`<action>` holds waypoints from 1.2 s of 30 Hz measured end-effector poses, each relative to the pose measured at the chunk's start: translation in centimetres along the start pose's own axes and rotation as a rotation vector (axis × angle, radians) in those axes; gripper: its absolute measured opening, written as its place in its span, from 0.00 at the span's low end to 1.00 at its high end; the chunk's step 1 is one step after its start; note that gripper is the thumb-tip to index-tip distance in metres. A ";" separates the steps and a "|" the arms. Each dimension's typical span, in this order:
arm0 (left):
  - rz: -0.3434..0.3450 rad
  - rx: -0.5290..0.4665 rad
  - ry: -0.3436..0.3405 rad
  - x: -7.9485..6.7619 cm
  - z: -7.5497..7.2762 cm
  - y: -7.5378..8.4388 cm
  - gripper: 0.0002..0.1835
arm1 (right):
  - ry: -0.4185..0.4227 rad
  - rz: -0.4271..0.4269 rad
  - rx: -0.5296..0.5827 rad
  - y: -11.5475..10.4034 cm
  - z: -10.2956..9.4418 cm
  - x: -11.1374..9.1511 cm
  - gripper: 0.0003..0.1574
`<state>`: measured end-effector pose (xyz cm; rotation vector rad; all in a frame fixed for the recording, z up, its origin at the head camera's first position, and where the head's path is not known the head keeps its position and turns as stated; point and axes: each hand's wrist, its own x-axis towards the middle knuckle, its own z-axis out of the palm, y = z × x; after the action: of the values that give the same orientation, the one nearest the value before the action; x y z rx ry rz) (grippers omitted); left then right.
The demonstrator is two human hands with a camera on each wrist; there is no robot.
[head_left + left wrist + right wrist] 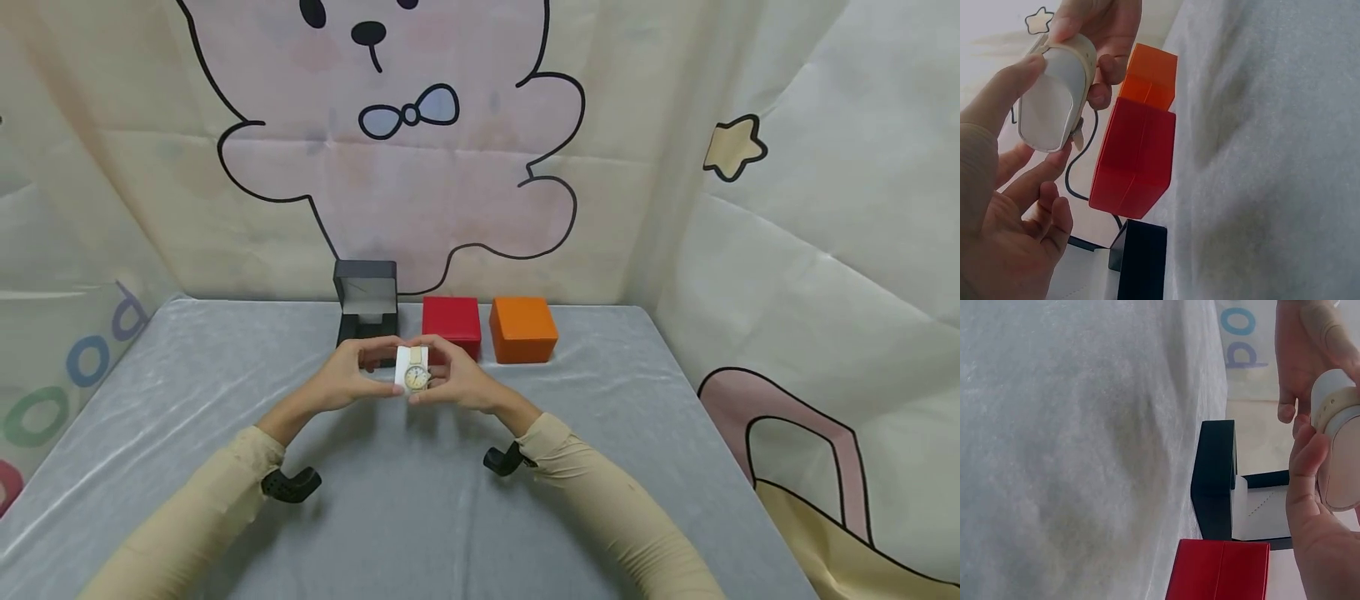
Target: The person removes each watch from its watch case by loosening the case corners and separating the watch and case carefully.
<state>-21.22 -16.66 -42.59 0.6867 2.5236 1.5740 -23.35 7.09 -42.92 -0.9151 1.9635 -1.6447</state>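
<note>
A wristwatch (416, 378) with a round pale dial and cream strap is wrapped around a white cushion (402, 367), held up over the table by both hands. My left hand (351, 375) pinches one end of the cushion between thumb and fingertips. On the opposite side, my right hand (467, 380) grips the cushion and strap with thumb and fingers. In the left wrist view, the cushion's flat oval end (1046, 109) faces the camera. The right wrist view shows the strap's holes (1334, 402) beside the fingers.
Behind the hands, an open black watch box (366, 275) with a grey lining stands at the table's back. To its right are a red box (452, 321) and an orange box (523, 329), both closed. A grey cloth (405, 517) covers the table; a printed curtain (450, 192) hangs behind.
</note>
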 end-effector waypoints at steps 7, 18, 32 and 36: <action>0.003 -0.012 0.021 -0.2 0.2 -0.2 0.31 | 0.032 0.015 -0.011 0.1 0.2 0.0 0.43; -0.008 0.082 0.068 0.4 0.4 0.2 0.38 | 0.136 -0.013 -0.122 0.1 0.7 0.2 0.45; 0.054 0.071 0.031 0.5 -0.1 0.5 0.35 | 0.053 -0.010 -0.055 -0.2 -0.4 0.4 0.47; 0.052 0.049 0.018 0.5 -0.3 0.3 0.34 | 0.039 -0.008 -0.040 -0.4 -0.4 0.4 0.45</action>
<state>-21.63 -16.56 -42.09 0.7529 2.5858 1.5450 -23.79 7.03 -42.45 -0.9137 2.0277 -1.6454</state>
